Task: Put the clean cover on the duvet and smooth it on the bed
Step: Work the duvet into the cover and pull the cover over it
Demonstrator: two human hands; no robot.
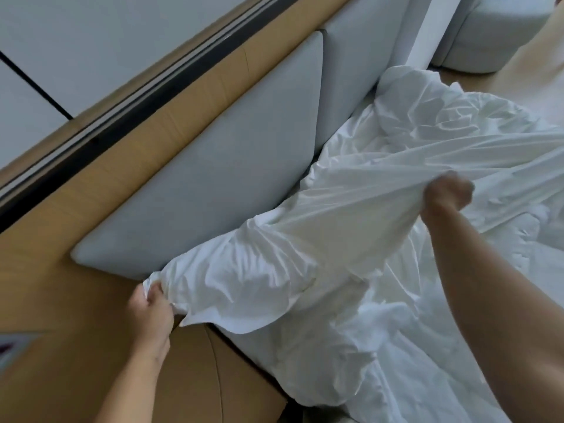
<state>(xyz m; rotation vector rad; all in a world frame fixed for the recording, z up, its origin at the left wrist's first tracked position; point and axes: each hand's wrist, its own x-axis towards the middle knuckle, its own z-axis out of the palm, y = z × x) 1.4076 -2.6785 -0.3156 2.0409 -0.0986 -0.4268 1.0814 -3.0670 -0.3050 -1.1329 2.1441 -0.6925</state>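
A white duvet cover with the duvet bulging inside it lies crumpled over the bed, stretched between my two hands. My left hand grips one corner of it at the lower left, beside the headboard. My right hand is fisted around the top edge further right, lifting the cloth into a taut ridge. More rumpled white bedding is heaped at the far end of the bed.
Grey padded headboard panels run diagonally along the bed, set in a wooden wall panel. A rounded tan bed-frame corner sits below my left hand. A pale upholstered seat stands at the top right.
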